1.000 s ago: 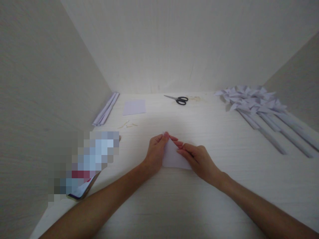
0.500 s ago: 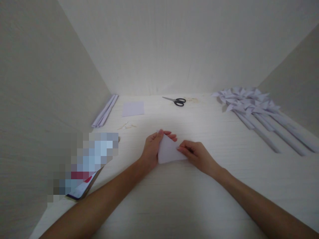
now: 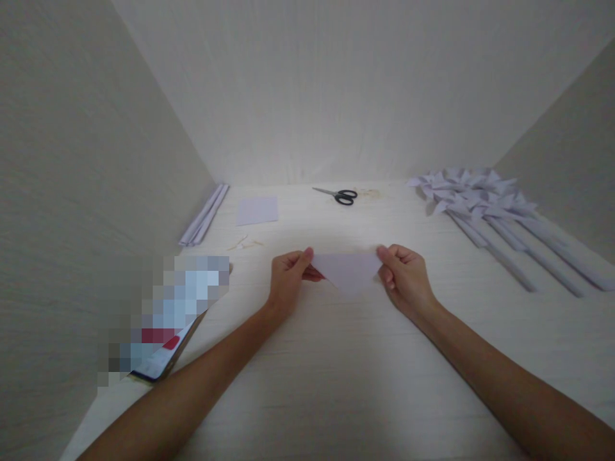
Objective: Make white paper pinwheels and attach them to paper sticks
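A pale lilac sheet folded into a triangle (image 3: pixel 346 270) hangs just above the white tabletop (image 3: pixel 336 371), its long edge on top and its point facing me. My left hand (image 3: pixel 287 279) pinches the triangle's left corner between thumb and fingers. My right hand (image 3: pixel 404 276) pinches the right corner the same way. Both forearms reach in from the near edge.
Black-handled scissors (image 3: pixel 340 194) lie at the back. A flat lilac square sheet (image 3: pixel 257 210) and a bundle of rolled paper sticks (image 3: pixel 204 214) lie back left. Several paper pinwheels on sticks (image 3: pixel 485 203) fill the back right. A phone (image 3: pixel 163 349) lies near left. Walls close three sides.
The triangle lay flat under both hands with its point away from me. It has been lifted and turned, and the hands have moved apart to its two corners.
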`<state>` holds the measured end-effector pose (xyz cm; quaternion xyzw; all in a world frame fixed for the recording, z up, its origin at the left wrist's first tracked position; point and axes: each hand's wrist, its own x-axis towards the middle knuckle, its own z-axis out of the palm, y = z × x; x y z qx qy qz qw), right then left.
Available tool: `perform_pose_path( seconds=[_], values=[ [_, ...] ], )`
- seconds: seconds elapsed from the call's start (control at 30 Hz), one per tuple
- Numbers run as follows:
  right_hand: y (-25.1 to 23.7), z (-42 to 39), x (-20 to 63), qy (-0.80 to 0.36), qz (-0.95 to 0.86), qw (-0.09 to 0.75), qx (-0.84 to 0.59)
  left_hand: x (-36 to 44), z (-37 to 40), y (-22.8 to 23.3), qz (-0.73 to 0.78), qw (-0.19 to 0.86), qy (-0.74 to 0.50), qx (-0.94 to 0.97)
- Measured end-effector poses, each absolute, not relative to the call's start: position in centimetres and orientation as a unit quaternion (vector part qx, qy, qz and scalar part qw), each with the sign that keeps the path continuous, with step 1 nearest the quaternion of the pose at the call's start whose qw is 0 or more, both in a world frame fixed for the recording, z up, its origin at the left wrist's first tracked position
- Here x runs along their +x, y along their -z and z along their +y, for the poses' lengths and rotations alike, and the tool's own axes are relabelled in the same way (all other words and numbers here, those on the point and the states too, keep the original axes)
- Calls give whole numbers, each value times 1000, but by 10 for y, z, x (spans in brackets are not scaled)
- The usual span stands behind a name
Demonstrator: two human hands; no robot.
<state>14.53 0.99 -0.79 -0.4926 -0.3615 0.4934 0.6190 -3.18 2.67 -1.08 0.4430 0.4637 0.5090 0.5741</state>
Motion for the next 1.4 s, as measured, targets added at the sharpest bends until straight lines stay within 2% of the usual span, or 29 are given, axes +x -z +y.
perform_pose_path(
  seconds=[0.2,0.43,0.67,0.93,1.1,1.4],
  values=[
    [7,15,151,-507,-299,661,-466,-26,18,5,435,626,-420,493],
    [7,15,144,-539,-359,613,-452,-27,21,7,452,614,-464,451],
    [13,17,147,-515,-322,629,-485,-26,20,10,405,647,-451,461],
    [14,15,147,-527,-402,566,-489,-26,20,4,474,572,-479,468],
    [14,11,147,-556,-490,478,-472,-28,22,7,484,540,-512,461],
    [12,9,145,-546,-465,487,-498,-29,10,6,450,399,-449,661]
  ],
)
